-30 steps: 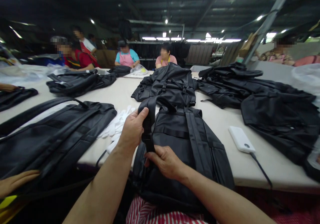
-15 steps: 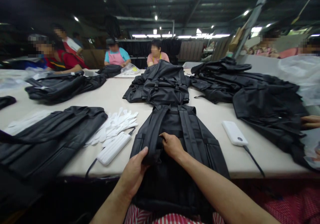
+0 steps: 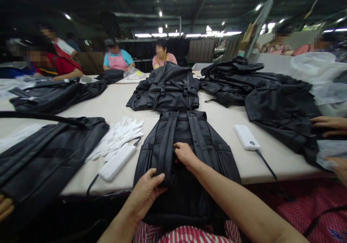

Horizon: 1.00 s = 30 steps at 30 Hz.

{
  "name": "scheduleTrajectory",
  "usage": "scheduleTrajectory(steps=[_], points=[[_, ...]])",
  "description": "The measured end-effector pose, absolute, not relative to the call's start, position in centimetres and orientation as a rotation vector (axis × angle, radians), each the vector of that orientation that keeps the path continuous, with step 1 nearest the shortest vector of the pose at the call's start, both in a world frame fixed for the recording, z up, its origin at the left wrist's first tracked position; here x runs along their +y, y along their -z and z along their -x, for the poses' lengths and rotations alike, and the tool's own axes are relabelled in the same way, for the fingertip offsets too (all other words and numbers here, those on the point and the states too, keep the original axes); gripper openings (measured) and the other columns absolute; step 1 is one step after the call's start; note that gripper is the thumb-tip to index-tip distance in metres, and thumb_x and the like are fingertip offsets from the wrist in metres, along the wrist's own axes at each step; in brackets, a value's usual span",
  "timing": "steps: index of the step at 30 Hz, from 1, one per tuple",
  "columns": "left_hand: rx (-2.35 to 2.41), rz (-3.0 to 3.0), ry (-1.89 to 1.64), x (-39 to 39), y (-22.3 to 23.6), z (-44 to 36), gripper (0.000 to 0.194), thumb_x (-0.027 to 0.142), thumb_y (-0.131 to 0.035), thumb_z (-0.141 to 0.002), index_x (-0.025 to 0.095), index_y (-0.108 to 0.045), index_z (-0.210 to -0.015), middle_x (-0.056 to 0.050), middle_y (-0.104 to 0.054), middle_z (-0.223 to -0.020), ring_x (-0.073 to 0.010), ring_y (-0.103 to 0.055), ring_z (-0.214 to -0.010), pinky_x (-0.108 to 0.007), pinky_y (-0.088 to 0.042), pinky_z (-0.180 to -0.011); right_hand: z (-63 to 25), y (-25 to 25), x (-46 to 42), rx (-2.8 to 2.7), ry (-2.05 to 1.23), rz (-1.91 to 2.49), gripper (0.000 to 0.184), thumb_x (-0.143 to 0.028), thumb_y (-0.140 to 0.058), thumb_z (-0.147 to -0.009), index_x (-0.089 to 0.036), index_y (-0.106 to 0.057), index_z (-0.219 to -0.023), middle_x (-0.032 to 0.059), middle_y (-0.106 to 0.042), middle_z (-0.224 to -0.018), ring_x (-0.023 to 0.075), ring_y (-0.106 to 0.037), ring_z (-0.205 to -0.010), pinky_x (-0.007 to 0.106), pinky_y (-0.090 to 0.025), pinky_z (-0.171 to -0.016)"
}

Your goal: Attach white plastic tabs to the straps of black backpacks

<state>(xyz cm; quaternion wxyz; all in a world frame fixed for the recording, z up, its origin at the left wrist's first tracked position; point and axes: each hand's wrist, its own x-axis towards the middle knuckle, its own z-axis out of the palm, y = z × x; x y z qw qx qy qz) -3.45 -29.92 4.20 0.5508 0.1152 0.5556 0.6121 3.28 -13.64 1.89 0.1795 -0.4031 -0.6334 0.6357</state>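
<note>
A black backpack (image 3: 217, 163) lies with its two shoulder straps facing up, its near end over my striped lap. My left hand (image 3: 148, 194) pinches the lower end of the left shoulder strap (image 3: 165, 149) between thumb and fingers. Against the inner edge of that same strap, my right hand (image 3: 187, 156) is closed with bent fingers, its fingertips partly hidden under the strap. The right shoulder strap (image 3: 197, 134) lies flat along the bag, untouched.
Beyond stands another black backpack (image 3: 168, 91); black bags (image 3: 276, 95) pile at right. White strips (image 3: 119, 134) and a white power bank (image 3: 116, 161) lie left, a second power bank (image 3: 246, 137) right. Co-workers' hands (image 3: 330, 124) touch bags at both sides.
The strap, held up and looped a second ago, now lies down along the backpack. Both hands came down with it; my left hand has slid slightly toward me. The view has turned right.
</note>
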Motion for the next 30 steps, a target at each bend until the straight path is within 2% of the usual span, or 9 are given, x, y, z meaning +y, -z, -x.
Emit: scheduleTrajectory(steps=[3,6,9,12,19,22,26,28,30], points=[[1.328,-0.265,-1.453,-30.6,-3.6,2.4,0.029,0.024,-0.068,-0.071,0.020,-0.049,-0.093,0.000,-0.063,-0.080,-0.0128,-0.061,-0.074,-0.028,-0.051,-0.068,-5.1,-2.4,-13.5,-1.754,-1.933,1.178,0.038,-0.008,-0.045,-0.069,-0.014,-0.058,-0.104,0.0002,-0.061,-0.061,0.0097,-0.053,-0.044,0.022,-0.046,-0.044],[1.371,-0.301,-1.391,-31.0,-3.3,1.9,0.025,0.027,-0.067,-0.072,0.016,-0.051,-0.087,-0.004,-0.064,-0.083,-0.0145,-0.062,-0.076,-0.028,-0.051,-0.068,-7.6,-3.1,-13.9,-1.647,-2.062,1.233,0.039,-0.012,-0.047,-0.074,-0.014,-0.047,-0.113,0.0023,-0.063,-0.070,0.0105,-0.059,-0.053,0.023,-0.049,-0.049],[1.407,-0.312,-1.361,-31.0,-2.9,1.9,0.025,0.028,-0.067,-0.071,0.015,-0.052,-0.086,-0.004,-0.064,-0.080,-0.0152,-0.062,-0.076,-0.028,-0.050,-0.068,-9.6,-3.2,-15.5,-1.695,-2.098,1.276,0.023,-0.028,-0.046,-0.082,-0.013,-0.050,-0.100,0.0056,-0.064,-0.074,0.0104,-0.060,-0.053,0.019,-0.045,-0.043],[1.454,-0.347,-1.350,-30.9,-2.3,2.0,0.027,0.030,-0.068,-0.069,0.015,-0.053,-0.087,-0.003,-0.064,-0.078,-0.0153,-0.062,-0.075,-0.027,-0.050,-0.068,-10.3,-2.8,-17.4,-1.916,-2.116,1.258,0.033,-0.044,-0.044,-0.083,-0.012,-0.054,-0.080,0.0059,-0.063,-0.068,0.0095,-0.056,-0.046,0.017,-0.040,-0.037],[1.581,-0.437,-1.301,-31.1,-2.2,1.9,0.029,0.033,-0.068,-0.068,0.016,-0.052,-0.085,-0.001,-0.064,-0.075,-0.0152,-0.061,-0.072,-0.026,-0.050,-0.064,-8.9,-2.3,-19.2,-1.739,-2.077,1.318,0.031,-0.043,-0.058,-0.075,-0.012,-0.055,-0.066,-0.0010,-0.053,-0.057,0.0037,-0.042,-0.037,0.016,-0.022,-0.031],[1.640,-0.452,-1.277,-31.1,-2.7,1.7,0.030,0.033,-0.070,-0.065,0.016,-0.051,-0.081,-0.002,-0.065,-0.072,-0.0156,-0.061,-0.070,-0.025,-0.049,-0.061,-8.6,-2.0,-19.4,-1.530,-2.143,1.329,0.025,-0.034,-0.064,-0.070,-0.012,-0.059,-0.079,-0.0036,-0.051,-0.056,0.0023,-0.037,-0.036,0.017,-0.016,-0.034],[1.619,-0.385,-1.273,-30.9,-3.0,1.5,0.039,0.031,-0.074,-0.059,0.015,-0.051,-0.086,-0.005,-0.068,-0.078,-0.0179,-0.063,-0.071,-0.027,-0.050,-0.062,-8.7,-1.7,-19.6,-1.387,-2.132,1.269,0.053,-0.023,-0.066,-0.065,-0.010,-0.047,-0.113,-0.0091,-0.045,-0.047,0.0052,-0.038,-0.038,0.018,-0.018,-0.037],[1.555,-0.354,-1.273,-30.9,-3.2,1.7,0.045,0.032,-0.073,-0.061,0.014,-0.051,-0.095,-0.008,-0.068,-0.086,-0.0197,-0.064,-0.077,-0.029,-0.050,-0.066,-8.9,-1.7,-19.4,-1.391,-2.135,1.206,0.055,-0.022,-0.065,-0.064,-0.008,-0.045,-0.114,-0.0105,-0.042,-0.045,0.0053,-0.037,-0.038,0.018,-0.019,-0.037],[1.461,-0.353,-1.276,-30.9,-3.3,2.0,0.043,0.039,-0.065,-0.070,0.013,-0.053,-0.103,-0.010,-0.068,-0.093,-0.0201,-0.063,-0.083,-0.031,-0.050,-0.071,-9.0,-1.7,-19.2,-1.403,-2.153,1.153,0.053,-0.023,-0.065,-0.064,-0.008,-0.046,-0.111,-0.0112,-0.041,-0.045,0.0048,-0.035,-0.038,0.018,-0.019,-0.037]])
